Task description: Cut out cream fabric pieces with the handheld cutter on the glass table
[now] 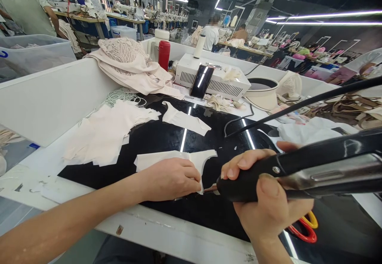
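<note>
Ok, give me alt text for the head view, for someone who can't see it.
Left hand on a pale cloth piece, right hand gripping a black tool, its tip by the cloth's corner, over a black tabletop. Beyond: a cloth stack, a phone leaning on a white box, and a red bottle.

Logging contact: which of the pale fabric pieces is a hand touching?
The nearest white fabric piece, under the left hand; the stacked pieces and the single one behind lie untouched.
</note>
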The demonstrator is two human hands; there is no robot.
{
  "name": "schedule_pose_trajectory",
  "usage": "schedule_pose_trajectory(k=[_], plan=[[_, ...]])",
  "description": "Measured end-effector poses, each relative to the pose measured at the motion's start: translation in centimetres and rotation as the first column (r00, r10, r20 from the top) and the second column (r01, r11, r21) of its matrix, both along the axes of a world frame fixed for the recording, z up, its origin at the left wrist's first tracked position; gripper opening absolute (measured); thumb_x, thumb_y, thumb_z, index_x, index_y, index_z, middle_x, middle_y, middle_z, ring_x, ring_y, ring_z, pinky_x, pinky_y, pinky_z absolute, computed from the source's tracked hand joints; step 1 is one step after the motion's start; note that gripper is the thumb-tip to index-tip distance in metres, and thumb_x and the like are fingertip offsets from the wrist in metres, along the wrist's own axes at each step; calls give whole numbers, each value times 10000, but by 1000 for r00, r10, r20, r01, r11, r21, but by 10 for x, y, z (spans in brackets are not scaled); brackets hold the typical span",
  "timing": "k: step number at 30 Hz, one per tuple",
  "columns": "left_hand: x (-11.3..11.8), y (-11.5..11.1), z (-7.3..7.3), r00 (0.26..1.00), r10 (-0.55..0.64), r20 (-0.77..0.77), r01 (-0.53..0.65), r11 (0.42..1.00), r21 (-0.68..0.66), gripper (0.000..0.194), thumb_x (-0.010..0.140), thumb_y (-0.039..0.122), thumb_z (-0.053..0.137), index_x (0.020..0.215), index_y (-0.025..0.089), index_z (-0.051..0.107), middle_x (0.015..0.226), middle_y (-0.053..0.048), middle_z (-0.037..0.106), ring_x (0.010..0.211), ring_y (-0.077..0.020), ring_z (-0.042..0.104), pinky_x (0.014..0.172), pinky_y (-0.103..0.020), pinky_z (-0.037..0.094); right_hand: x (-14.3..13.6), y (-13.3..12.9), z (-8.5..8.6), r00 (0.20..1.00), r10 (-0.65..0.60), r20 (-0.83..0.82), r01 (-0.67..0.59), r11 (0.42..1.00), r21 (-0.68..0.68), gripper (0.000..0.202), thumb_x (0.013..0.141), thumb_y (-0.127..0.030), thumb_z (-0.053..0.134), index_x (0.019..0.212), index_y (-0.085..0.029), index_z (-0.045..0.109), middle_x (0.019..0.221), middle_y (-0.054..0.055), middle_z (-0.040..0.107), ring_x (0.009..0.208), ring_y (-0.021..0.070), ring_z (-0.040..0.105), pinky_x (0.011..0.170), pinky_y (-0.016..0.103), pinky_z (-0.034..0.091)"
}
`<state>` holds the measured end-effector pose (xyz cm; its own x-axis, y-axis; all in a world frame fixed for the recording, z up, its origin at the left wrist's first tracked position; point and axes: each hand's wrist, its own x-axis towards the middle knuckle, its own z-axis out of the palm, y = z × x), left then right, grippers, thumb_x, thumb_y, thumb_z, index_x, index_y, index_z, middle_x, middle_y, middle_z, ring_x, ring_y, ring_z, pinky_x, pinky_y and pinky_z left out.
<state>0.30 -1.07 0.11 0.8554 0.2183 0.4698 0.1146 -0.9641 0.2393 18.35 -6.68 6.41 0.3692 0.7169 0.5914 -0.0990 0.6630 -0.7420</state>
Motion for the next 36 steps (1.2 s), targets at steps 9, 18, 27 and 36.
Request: schedule_pose_trajectory(k=[9,18,27,36], plan=[[0,0,0,1000,9,-28,-8,1000,12,183,1111,147,610,1048,185,778,1057,-35,800,950,-182,702,935,-310,549,-3,1,0,1000,22,-19,-21,1000,16,446,865,-376,885,1217,-270,632,781,-56,694,526,162,633,453,297,546],[-1,-1,1,1000,2,15,-1,1000,-21,134,1097,158,647,1092,175,779,1101,-44,800,1000,-187,728,951,-319,561,-2,0,-3,1000,0,-7,-1,1000,-16,389,881,-310,859,1222,-292,674,780,-34,682,546,169,611,481,322,556],[-9,3,2,1000,-20,1,20,991,-132,110,1086,193,673,1045,183,776,1058,-52,797,991,-202,723,916,-341,550,2,-12,-1,995,95,23,-95,996,-5,429,902,-370,855,1261,-285,636,793,-36,691,529,158,630,447,295,564],[-9,-9,16,997,-69,-38,56,963,-264,78,1044,173,744,981,207,776,960,9,794,910,-157,725,851,-288,522,45,15,-3,986,-165,-9,165,986,-8,367,911,-329,841,1196,-273,617,828,-59,704,566,143,668,547,310,601]])
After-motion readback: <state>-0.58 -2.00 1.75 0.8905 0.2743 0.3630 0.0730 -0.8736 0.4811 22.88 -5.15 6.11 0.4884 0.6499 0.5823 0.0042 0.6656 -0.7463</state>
